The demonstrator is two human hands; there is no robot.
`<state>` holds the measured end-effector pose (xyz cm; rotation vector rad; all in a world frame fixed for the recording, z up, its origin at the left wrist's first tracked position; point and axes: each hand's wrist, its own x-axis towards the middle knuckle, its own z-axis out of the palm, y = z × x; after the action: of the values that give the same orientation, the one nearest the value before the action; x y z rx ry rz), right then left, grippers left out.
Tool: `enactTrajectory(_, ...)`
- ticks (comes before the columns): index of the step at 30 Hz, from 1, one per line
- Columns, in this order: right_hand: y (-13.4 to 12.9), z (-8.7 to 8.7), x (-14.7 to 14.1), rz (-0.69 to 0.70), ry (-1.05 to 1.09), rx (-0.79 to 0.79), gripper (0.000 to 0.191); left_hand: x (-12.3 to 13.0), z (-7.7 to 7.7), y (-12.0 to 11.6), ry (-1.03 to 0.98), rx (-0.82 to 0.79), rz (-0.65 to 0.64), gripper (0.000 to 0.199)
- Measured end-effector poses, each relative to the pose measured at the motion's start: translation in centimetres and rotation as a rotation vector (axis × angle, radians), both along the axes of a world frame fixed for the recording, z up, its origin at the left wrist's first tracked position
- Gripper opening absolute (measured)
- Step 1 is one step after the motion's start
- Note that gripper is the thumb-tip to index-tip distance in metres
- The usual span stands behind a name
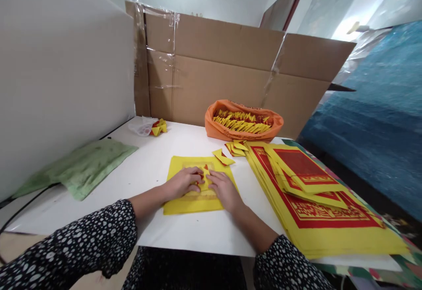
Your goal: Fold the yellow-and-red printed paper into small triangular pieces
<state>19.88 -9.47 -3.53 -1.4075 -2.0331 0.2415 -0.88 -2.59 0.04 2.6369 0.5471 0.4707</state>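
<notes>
A small folded piece of yellow and red paper (206, 183) lies between my hands, over a stack of yellow paper sheets (198, 205) on the table. My left hand (185, 181) has its fingers curled against the left side of the folded paper. From the right, my right hand (224, 189) pinches it with bent fingers. Parts of the fold are hidden under my fingertips. A finished-looking folded paper piece (223, 157) rests at the upper right corner of the yellow sheets, with several more folded pieces (236, 148) piled just beyond.
An orange bag (244, 137) packed with folded pieces stands by the cardboard wall (224, 72). Large printed yellow and red sheets (329, 237) are stacked at right. On the left are a green cloth (79, 164), a clear plastic bag (143, 127) and a folded piece (159, 127).
</notes>
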Motion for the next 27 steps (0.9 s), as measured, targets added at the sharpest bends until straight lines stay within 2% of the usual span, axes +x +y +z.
enactTrajectory(3, 0.3, -0.1, 0.4, -0.040, 0.072, -0.046, 0.051, -0.1, 0.7, 0.4, 0.050, -0.001, -0.022, 0.022)
enactTrajectory(5, 0.3, 0.1, 0.5, -0.114, 0.163, -0.054, 0.053, -0.2, 1.1, 0.5, 0.072, -0.025, -0.036, 0.023)
enactTrajectory(8, 0.0, 0.3, 0.3, -0.189, 0.270, -0.058, 0.040, -0.1, 1.4, 0.3, 0.073, -0.062, -0.027, 0.022)
enactTrajectory(10, -0.1, 0.4, 0.1, -0.178, 0.272, -0.047, 0.026, 0.0, 1.3, 0.0, 0.057, -0.072, 0.005, 0.015)
enactTrajectory(12, -0.1, 0.6, -0.1, -0.156, 0.229, -0.023, 0.017, 0.1, 1.2, -0.3, 0.041, -0.068, 0.038, 0.010)
enactTrajectory(15, 0.0, 0.8, -0.2, -0.129, 0.156, 0.018, 0.016, 0.3, 0.8, -0.5, 0.031, -0.041, 0.073, 0.011)
enactTrajectory(20, 0.2, 0.3, -0.2, -0.112, 0.061, 0.061, 0.021, 0.3, 0.5, -0.9, 0.058, 0.022, 0.072, 0.008)
enactTrajectory(23, 0.2, -0.2, -0.4, -0.073, -0.080, 0.022, 0.024, 0.2, 0.6, -1.1, 0.101, 0.056, 0.059, 0.011)
enactTrajectory(27, -0.2, -0.4, -0.8, -0.057, -0.258, -0.055, 0.041, 0.3, 1.4, -0.6, 0.136, 0.074, 0.031, 0.016)
